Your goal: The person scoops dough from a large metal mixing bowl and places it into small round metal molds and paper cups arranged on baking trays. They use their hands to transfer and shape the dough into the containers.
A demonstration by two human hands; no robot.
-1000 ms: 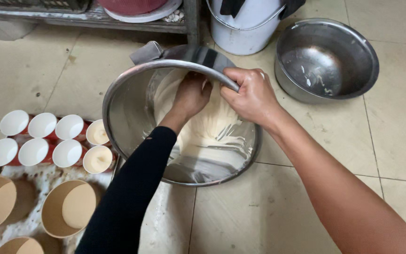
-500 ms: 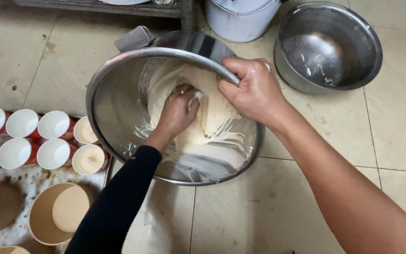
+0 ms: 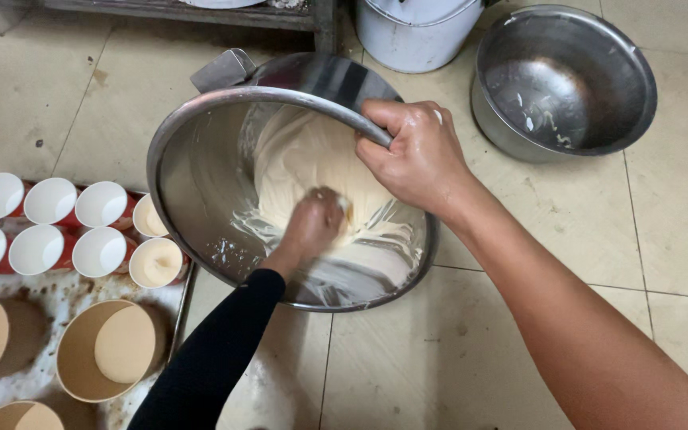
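steel mixing bowl (image 3: 201,183) sits tipped on the tiled floor (image 3: 678,239), its mouth tilted toward the camera, centre of view. pale, thick batter (image 3: 304,159) coats the far wall and pools toward the low side.

right hand (image 3: 416,155) grips the upper rim, fingers curled tight over the edge, thumb outside. left hand (image 3: 312,224), arm in a black sleeve (image 3: 216,358), is down in the batter, fingers bunched together in a loose fist; whether anything is in that fist i cannot tell.

risks, as judged:
- bowl rests on its curved side, held only by the rim grip; wet fingers could slip and the bowl would roll or drop flat, slopping batter.
- low rim lies just beside the tray (image 3: 41,382); a hard sweep could push batter over the edge onto the tiles or tray.
- small white cups (image 3: 101,203) and larger brown paper moulds (image 3: 109,350), some already filled, stand near the bowl's left side; a lurch could knock them over.

second steel bowl (image 3: 567,80), smeared inside, stands upper right, apart. white bucket (image 3: 416,32) just behind, by a shelf leg (image 3: 324,24).
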